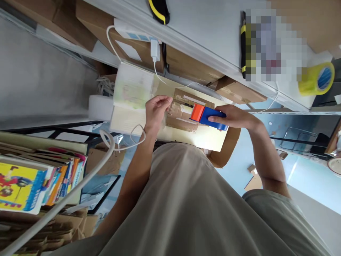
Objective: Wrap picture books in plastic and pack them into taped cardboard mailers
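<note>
A blue and orange tape dispenser (206,117) is in my right hand (234,116), with my fingers wrapped round its blue body. Its orange end points left and lies over a flat cardboard box (181,124). The box has shiny clear tape across it and a white label with a barcode. At the left end of the box is my left hand (157,110), its thumb and fingertips pinched together. Whatever lies in that pinch is too small or too clear to make out. Under the box is a pale yellow board-like surface (213,140).
A shelf (202,32) above bears a yellow tape roll (317,79) and black-yellow tool handles (160,11). Below it hang a power strip (133,32) and a plugged-in white charger (155,50) with cable. Books (61,177) and a thick white cable (87,177) are at left.
</note>
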### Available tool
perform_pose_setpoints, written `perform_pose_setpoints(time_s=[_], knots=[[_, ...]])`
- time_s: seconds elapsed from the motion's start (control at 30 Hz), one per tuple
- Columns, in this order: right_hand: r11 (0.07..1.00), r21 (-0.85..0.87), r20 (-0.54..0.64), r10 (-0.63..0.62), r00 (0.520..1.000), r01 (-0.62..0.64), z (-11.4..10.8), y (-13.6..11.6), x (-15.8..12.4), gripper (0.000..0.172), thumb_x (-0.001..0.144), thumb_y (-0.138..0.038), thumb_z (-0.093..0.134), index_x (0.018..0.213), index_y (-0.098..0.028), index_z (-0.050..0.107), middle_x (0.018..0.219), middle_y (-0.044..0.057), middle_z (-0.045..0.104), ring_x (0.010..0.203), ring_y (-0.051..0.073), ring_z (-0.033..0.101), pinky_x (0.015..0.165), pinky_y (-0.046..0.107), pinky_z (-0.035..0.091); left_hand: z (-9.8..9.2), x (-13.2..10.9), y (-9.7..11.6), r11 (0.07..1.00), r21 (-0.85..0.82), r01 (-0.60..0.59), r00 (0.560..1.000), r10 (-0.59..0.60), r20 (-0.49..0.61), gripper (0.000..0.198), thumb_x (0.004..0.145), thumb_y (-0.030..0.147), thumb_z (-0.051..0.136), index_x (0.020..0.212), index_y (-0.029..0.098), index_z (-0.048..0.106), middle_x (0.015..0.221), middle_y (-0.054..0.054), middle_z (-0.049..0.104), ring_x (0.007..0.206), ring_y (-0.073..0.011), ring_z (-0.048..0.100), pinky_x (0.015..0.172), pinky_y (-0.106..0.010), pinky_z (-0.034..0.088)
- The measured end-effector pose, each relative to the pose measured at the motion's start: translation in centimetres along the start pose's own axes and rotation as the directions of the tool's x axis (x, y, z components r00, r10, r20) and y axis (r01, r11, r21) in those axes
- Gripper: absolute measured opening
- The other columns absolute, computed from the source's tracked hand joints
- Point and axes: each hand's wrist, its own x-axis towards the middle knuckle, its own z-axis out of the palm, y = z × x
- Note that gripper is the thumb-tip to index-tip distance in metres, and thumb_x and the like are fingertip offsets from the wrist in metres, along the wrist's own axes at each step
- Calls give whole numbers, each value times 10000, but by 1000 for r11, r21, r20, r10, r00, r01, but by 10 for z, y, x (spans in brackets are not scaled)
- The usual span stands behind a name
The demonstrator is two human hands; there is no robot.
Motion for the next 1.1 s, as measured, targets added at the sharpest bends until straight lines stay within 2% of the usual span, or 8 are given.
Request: perform_pose_setpoints(time_s=[0.13, 0.27, 0.57, 0.7, 0.9, 0.97, 1.03, 1.1], knots=[[999, 40, 50, 33, 998, -35, -19, -1, 14, 781, 916, -1011, 680, 923, -231, 714, 792, 46, 756, 721, 200, 682, 623, 323, 444, 1, 13, -6, 998, -50, 28, 1000, -28, -7, 341, 839, 465, 999, 873, 217, 767, 788, -4, 719, 704, -140, 653, 695, -288, 573], [997, 16, 78, 78, 994, -80, -22, 5, 41, 787, 903, -1011, 701, 909, -225, 724, 782, 51, 779, 722, 201, 703, 643, 324, 466, 0, 29, -20, 992, -68, 106, 994, -106, -1, 387, 822, 503, 1014, 869, 220, 755, 785, -5, 718, 722, -145, 674, 728, -294, 601], [1000, 0, 99, 23, 995, -23, 11, 25, 100, 693, 999, -915, 679, 1024, -232, 792, 894, 76, 805, 793, 239, 713, 685, 362, 480, -16, 47, -60, 984, -29, 178, 983, -179, -44, 445, 829, 551, 984, 918, 206, 717, 819, -26, 710, 860, -216, 769, 874, -396, 674], [999, -12, 118, 34, 992, -33, 20, 28, 107, 697, 1027, -896, 649, 1008, -213, 791, 885, 89, 801, 773, 233, 705, 687, 361, 479, -20, 49, -83, 977, -26, 209, 976, -211, -59, 487, 797, 608, 965, 914, 218, 700, 799, -21, 705, 824, -216, 762, 851, -405, 675], [1000, 0, 103, 31, 994, -31, 28, 24, 105, 633, 1055, -826, 660, 1097, -211, 803, 887, 81, 803, 788, 234, 701, 730, 360, 470, -11, 50, -119, 964, -11, 265, 963, -266, -53, 516, 722, 657, 955, 855, 224, 708, 781, 0, 711, 753, -153, 685, 768, -310, 606], [999, -7, 100, 33, 994, -32, 31, 23, 104, 617, 1068, -804, 650, 1070, -206, 801, 890, 81, 799, 779, 225, 686, 731, 357, 457, -8, 45, -128, 958, 19, 285, 957, -283, -58, 509, 762, 663, 939, 938, 227, 743, 804, 0, 724, 761, -150, 681, 751, -292, 584], [1000, -4, 92, 25, 995, -25, 34, 23, 103, 591, 1072, -772, 659, 1113, -202, 807, 890, 74, 797, 792, 226, 687, 743, 352, 451, -8, 39, -130, 957, 96, 275, 959, -266, -98, 564, 806, 661, 935, 1142, 235, 781, 890, -26, 762, 811, -176, 716, 755, -307, 589], [1000, 7, 73, 9, 997, -10, 36, 22, 102, 583, 1062, -750, 683, 1223, -204, 811, 893, 65, 801, 816, 237, 697, 762, 352, 453, -7, 36, -126, 966, 198, 166, 982, -142, -127, 681, 868, 670, 914, 1380, 249, 758, 1143, -107, 816, 1003, -236, 779, 847, -363, 632]])
